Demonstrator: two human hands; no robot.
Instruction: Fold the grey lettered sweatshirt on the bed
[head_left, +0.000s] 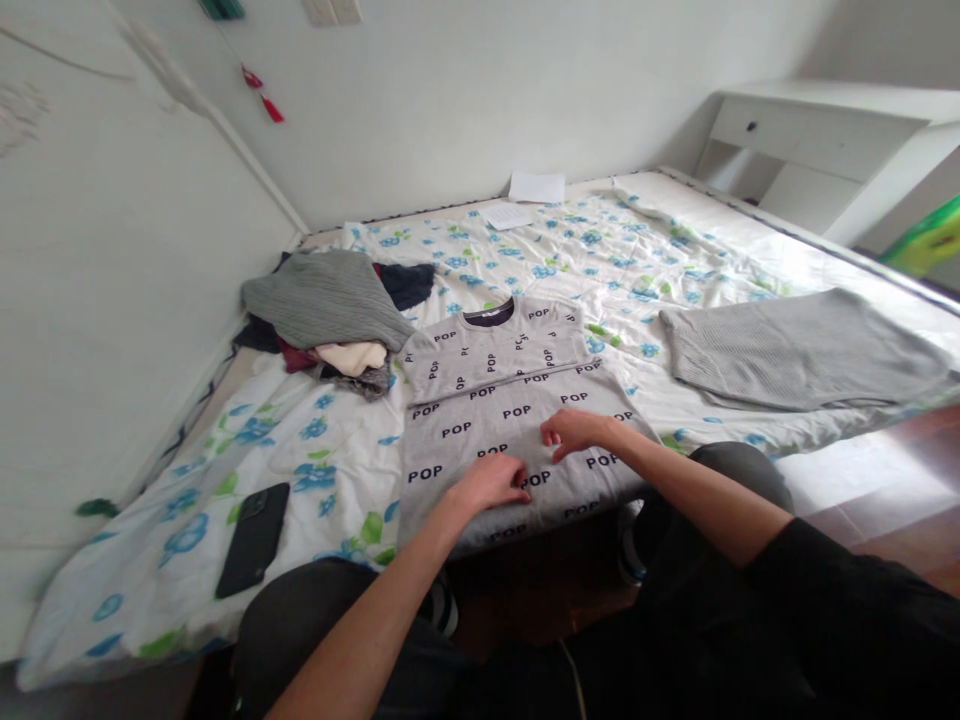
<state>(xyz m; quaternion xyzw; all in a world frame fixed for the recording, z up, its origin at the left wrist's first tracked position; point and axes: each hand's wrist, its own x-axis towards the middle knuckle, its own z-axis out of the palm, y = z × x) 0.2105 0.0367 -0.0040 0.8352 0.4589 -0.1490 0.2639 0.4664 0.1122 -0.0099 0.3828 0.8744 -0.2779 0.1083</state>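
A grey sweatshirt (465, 455) printed with dark "POP" lettering lies flat on the bed, with a horizontal fold or overlap across its middle and its dark collar at the far end. My left hand (491, 483) and my right hand (574, 432) both rest on its near half, with the fingers curled down onto the cloth. I cannot tell whether they pinch it. To the right lies a folded pale grey knit garment (795, 350). On the left, a grey cable-knit sweater (326, 297) tops a heap of dark, maroon and cream clothes (352, 357).
A blue-and-green floral quilt (262, 450) covers the bed, with a black phone (253, 540) lying near its front left. Sheets of white paper (506, 215) lie at the far end. A white wall (150, 300) runs along the left, a white desk (817, 135) stands far right, and a wooden floor (900, 480) shows at right.
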